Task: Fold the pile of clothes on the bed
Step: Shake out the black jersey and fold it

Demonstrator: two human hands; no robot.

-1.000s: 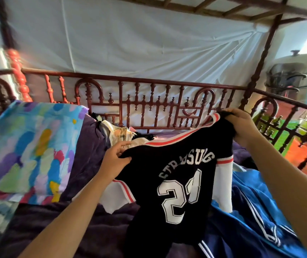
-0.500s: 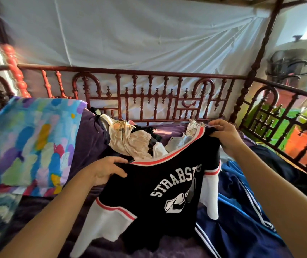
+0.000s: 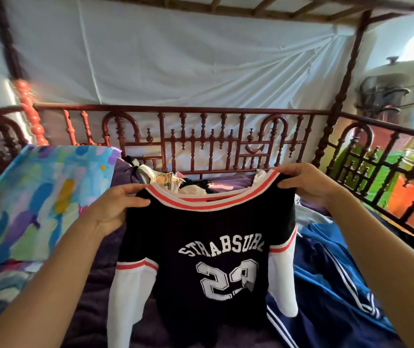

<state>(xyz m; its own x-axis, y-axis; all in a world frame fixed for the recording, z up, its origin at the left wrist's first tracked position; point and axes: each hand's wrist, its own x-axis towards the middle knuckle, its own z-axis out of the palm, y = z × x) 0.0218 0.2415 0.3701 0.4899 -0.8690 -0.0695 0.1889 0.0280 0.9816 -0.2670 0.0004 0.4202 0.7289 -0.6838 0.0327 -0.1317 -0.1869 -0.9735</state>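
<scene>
Hanging at frame centre, the black jersey (image 3: 200, 229) is held up by its shoulders above the purple bedsheet (image 3: 93, 292), print facing the camera. The left hand (image 3: 115, 209) pinches one shoulder between thumb and curled fingers; the right hand (image 3: 308, 183) grips the other likewise. Risk: the loose white sleeves (image 3: 125, 292) may bunch underneath when lowered, or snag the blue garment (image 3: 331, 285) at lower right. The unfolded pile (image 3: 168, 183) lies behind the collar.

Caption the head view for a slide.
The left hand and right hand hold a black jersey by its shoulders above the bed, clothes piled behind.
</scene>
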